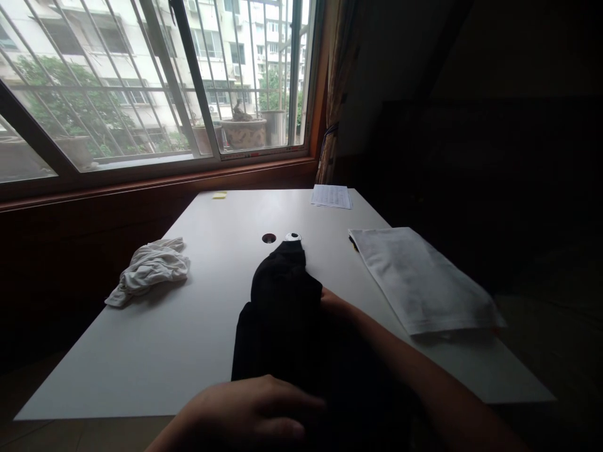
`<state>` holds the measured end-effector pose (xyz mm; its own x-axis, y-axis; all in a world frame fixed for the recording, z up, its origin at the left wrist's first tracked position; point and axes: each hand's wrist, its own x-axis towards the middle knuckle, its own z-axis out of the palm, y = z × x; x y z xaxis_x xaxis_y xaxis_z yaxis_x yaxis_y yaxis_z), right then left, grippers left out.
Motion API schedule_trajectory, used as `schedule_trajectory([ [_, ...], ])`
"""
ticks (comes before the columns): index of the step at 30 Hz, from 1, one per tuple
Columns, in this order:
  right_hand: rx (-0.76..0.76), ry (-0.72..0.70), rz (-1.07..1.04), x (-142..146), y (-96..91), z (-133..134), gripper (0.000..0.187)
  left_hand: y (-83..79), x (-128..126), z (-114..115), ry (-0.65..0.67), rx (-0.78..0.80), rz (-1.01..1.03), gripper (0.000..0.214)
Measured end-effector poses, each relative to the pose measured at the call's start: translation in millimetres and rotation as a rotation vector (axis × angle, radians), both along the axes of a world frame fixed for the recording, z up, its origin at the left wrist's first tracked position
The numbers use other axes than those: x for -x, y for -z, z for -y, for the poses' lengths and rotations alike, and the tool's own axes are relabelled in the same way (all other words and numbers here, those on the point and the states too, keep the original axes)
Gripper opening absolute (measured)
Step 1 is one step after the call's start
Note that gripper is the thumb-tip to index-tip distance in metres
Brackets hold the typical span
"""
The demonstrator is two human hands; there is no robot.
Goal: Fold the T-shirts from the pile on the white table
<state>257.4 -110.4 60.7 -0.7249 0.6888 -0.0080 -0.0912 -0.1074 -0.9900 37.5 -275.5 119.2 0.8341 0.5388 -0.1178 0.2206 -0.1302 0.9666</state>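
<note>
A black cloth garment [277, 326] rises in a bunched heap at the near middle of the white table [207, 339] and runs down toward me; its folds are too dark to make out. My right forearm reaches in from the lower right. My right hand [328, 300] disappears behind or into the upper part of the black garment, so its fingers are hidden. At the near edge, my left hand [259, 405] lies against the garment's lower part. Its fingers stretch to the right, the thumb apart below them, slightly blurred.
Crumpled white cloth [155, 267] lies on the left, a flat folded white cloth [419, 282] on the right. Papers [332, 196] and yellow notes [219, 196] sit at the far edge. Beyond the table's round hole [269, 238] stands a barred window [245, 75].
</note>
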Motion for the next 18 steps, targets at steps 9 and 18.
schedule_trajectory([
  [9,-0.147,0.041,0.078,-25.0,-39.3,-18.5,0.017,15.8,95.5,-66.5,-0.886,-0.512,-0.130,0.037],
  [18,-0.221,0.478,0.004,-98.1,-111.4,-25.6,0.011,67.0,64.3,-177.1,-0.670,-0.779,-0.293,0.083],
])
